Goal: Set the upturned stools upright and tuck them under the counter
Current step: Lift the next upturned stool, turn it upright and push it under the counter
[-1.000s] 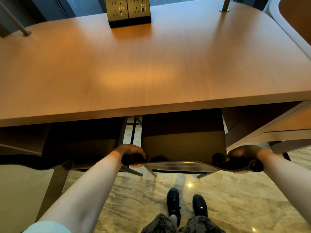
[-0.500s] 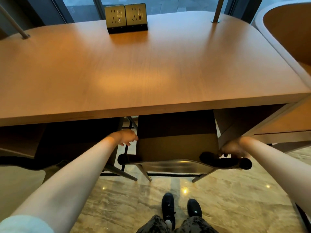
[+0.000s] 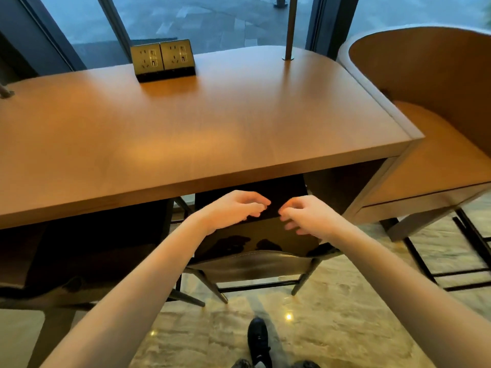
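A dark stool (image 3: 255, 264) with a low curved backrest stands upright on its legs, its seat mostly beneath the wooden counter (image 3: 202, 134). A second stool (image 3: 66, 285) stands upright under the counter at the left, partly hidden by my left forearm. My left hand (image 3: 233, 209) and my right hand (image 3: 305, 216) hover close together above the middle stool's seat, just below the counter's front edge. Both hold nothing, with fingers loosely curled and apart. Neither touches the stool.
A double socket box (image 3: 163, 59) sits at the counter's back edge, and a metal post (image 3: 291, 27) rises at the back right. A rounded wooden booth seat (image 3: 430, 123) adjoins the counter on the right. My shoe (image 3: 259, 341) stands on the marble floor.
Both hands have let go of the stool's backrest and come together above its seat. The stool now sits further under the counter. The camera has tilted up.
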The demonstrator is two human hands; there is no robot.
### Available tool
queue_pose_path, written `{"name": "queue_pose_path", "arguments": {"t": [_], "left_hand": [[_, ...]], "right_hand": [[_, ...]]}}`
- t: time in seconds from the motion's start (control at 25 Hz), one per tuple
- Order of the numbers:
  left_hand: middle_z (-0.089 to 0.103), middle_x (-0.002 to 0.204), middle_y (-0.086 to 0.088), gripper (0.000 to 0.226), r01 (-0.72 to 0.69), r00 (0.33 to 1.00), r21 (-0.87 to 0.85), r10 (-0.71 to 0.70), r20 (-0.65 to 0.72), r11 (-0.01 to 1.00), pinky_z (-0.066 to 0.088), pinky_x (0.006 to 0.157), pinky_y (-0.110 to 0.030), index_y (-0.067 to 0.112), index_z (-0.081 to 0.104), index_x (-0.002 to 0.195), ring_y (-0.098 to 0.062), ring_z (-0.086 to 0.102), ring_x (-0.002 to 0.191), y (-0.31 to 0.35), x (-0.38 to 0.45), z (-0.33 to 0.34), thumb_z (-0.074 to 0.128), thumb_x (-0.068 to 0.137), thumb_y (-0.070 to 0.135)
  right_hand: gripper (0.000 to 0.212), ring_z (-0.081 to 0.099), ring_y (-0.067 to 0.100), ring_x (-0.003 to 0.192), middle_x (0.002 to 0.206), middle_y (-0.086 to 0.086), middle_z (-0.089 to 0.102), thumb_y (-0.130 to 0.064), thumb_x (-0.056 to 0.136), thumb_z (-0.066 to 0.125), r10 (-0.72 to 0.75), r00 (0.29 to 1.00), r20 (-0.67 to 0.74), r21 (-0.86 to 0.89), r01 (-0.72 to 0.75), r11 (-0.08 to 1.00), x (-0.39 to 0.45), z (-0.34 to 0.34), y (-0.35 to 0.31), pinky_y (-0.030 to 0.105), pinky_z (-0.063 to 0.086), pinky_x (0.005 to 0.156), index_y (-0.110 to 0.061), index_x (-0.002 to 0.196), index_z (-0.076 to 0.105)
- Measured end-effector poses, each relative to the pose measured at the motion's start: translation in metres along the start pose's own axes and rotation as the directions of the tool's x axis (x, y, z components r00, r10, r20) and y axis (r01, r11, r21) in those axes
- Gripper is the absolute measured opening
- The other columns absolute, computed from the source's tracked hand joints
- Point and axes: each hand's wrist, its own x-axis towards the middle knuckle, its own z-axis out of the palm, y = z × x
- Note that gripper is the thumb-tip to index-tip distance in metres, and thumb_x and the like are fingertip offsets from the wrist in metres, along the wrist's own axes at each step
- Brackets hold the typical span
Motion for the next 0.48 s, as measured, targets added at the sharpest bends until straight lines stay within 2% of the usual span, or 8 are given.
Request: {"name": "queue_pose_path", "arguments": {"t": [0.12,0.28,0.4,0.48], "left_hand": [[0.064,0.129,0.010,0.028,-0.226,0.968,-0.100,0.211,-0.138,0.969,0.047,0.105,-0.037,0.028,0.062,0.127,-0.006,0.059,0.121,0.033,-0.012,0.034,0.052,0.102,0.019],[0.064,0.127,0.009,0.026,-0.329,0.922,-0.178,0.274,-0.275,0.928,0.050,0.103,-0.039,0.025,0.065,0.123,-0.008,0.061,0.118,0.074,-0.014,0.099,0.053,0.102,0.017],[0.063,0.128,0.006,0.027,-0.368,0.909,-0.210,0.304,-0.283,0.906,0.050,0.104,-0.040,0.023,0.063,0.126,-0.011,0.061,0.119,0.098,-0.012,0.167,0.053,0.102,0.019],[0.064,0.127,0.007,0.027,-0.410,0.906,-0.270,0.356,-0.230,0.871,0.050,0.103,-0.040,0.023,0.063,0.127,-0.011,0.062,0.119,0.116,-0.012,0.219,0.054,0.101,0.019]], "right_hand": [[0.013,0.071,0.002,0.088,0.106,-0.010,0.070,-0.028,0.099,0.055,-0.114,0.968,-0.223,0.155,0.150,0.976,-0.039,-0.009,0.009,0.028,0.059,0.083,-0.036,0.105,0.063],[0.016,0.070,-0.002,0.090,0.101,-0.014,0.071,-0.025,0.099,0.055,-0.108,0.899,-0.426,0.272,0.241,0.932,-0.099,-0.035,0.038,0.027,0.058,0.084,-0.032,0.108,0.066],[0.017,0.070,-0.002,0.088,0.097,-0.015,0.072,-0.021,0.098,0.055,-0.028,0.846,-0.532,0.340,0.244,0.908,-0.162,-0.057,0.080,0.022,0.058,0.077,-0.032,0.105,0.067],[0.019,0.071,0.000,0.088,0.097,-0.013,0.073,-0.019,0.095,0.056,0.035,0.795,-0.605,0.385,0.254,0.888,-0.212,-0.068,0.116,0.023,0.058,0.077,-0.030,0.105,0.068]]}}
